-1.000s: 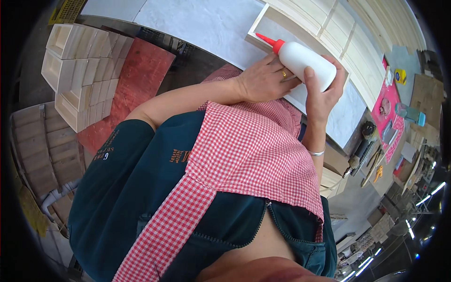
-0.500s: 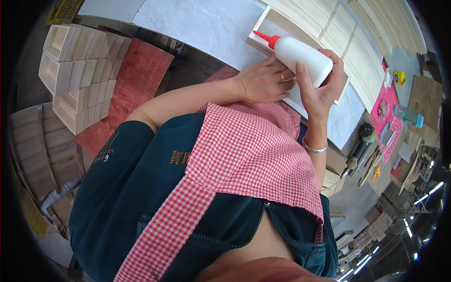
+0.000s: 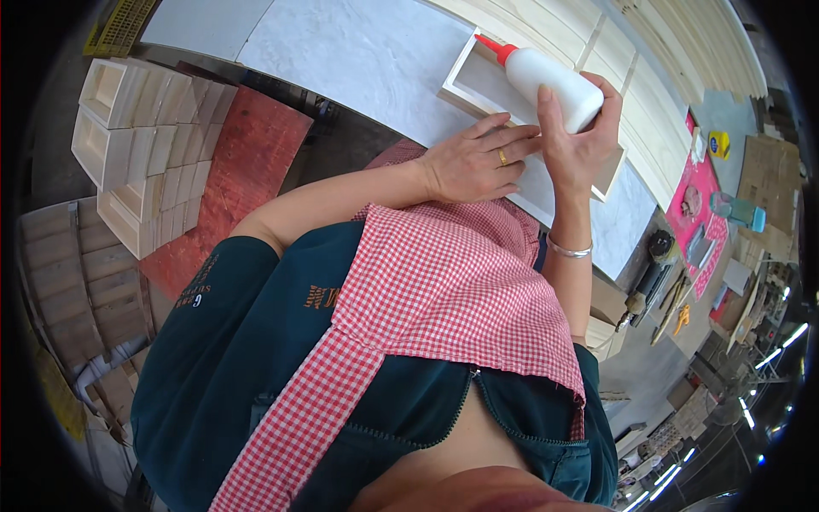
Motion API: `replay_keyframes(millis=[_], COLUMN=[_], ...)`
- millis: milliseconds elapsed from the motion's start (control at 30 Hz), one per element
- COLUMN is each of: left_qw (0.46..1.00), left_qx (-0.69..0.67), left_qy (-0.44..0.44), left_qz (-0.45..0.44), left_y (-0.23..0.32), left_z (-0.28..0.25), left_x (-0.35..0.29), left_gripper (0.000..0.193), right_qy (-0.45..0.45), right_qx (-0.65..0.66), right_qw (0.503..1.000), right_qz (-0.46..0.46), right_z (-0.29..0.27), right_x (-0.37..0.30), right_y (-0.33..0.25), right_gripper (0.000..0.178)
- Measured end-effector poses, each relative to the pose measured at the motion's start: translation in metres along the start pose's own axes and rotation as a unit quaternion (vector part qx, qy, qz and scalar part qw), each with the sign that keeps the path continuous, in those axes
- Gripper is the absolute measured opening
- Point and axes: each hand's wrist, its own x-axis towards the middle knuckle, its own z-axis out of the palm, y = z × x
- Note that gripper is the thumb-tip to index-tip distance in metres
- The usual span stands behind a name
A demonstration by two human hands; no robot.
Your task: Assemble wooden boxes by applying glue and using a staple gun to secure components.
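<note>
My right hand [image 3: 582, 141] is wrapped round a white squeeze bottle [image 3: 553, 84] with a red cap and a long red nozzle. The bottle tilts, its nozzle toward the upper left, above a shallow rectangular wooden frame [image 3: 461, 96]. This pale frame lies on a marbled white tabletop [image 3: 333, 51]. Beside its near wall is my left hand [image 3: 473, 164], fingers apart, fingertips at the wood under the bottle. It wears a yellow ring. Part of the frame is hidden behind the bottle and both hands.
Long pale wooden strips [image 3: 695, 43] lie beyond the frame. At the left, small wooden boxes [image 3: 158, 141] are stacked by a red board [image 3: 256, 141]. To the right are a pink cloth [image 3: 680, 205], a clear bluish jar [image 3: 740, 212] and an orange-handled tool [image 3: 682, 318].
The bottle in my right hand has shifted slightly up and right. My left hand has slid slightly down in the picture, with its fingers spread more apart.
</note>
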Motion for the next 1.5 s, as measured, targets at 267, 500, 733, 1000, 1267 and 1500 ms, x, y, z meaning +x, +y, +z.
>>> replay_keyframes(millis=[267, 500, 733, 1000, 1267, 1500], left_qw=[1.0, 1.0, 1.0, 0.999, 0.999, 0.998], left_qx=[-0.004, -0.006, 0.003, 0.012, 0.015, 0.031], left_qy=[-0.004, -0.009, -0.021, -0.032, -0.047, -0.051], left_qz=[0.002, -0.002, -0.008, -0.012, -0.018, -0.013], left_y=[-0.002, 0.0, 0.002, 0.005, 0.005, 0.005], left_z=[0.001, 0.002, 0.006, 0.002, 0.002, 0.001], left_x=[0.0, 0.001, 0.0, 0.004, 0.002, 0.003], left_gripper=[0.023, 0.021, 0.019, 0.019, 0.019, 0.02], right_qy=[0.02, 0.047, 0.066, 0.092, 0.133, 0.175], right_qx=[-0.016, -0.036, -0.049, -0.08, -0.099, -0.115], right_qw=[1.0, 0.998, 0.995, 0.986, 0.98, 0.97], right_qz=[0.016, 0.021, 0.051, 0.11, 0.112, 0.125], right_z=[-0.005, -0.024, -0.051, -0.088, -0.118, -0.14], right_x=[0.003, -0.004, -0.014, -0.029, -0.045, -0.056], right_y=[0.003, 0.015, 0.016, 0.022, 0.036, 0.042], right_gripper=[0.052, 0.051, 0.05, 0.045, 0.047, 0.044])
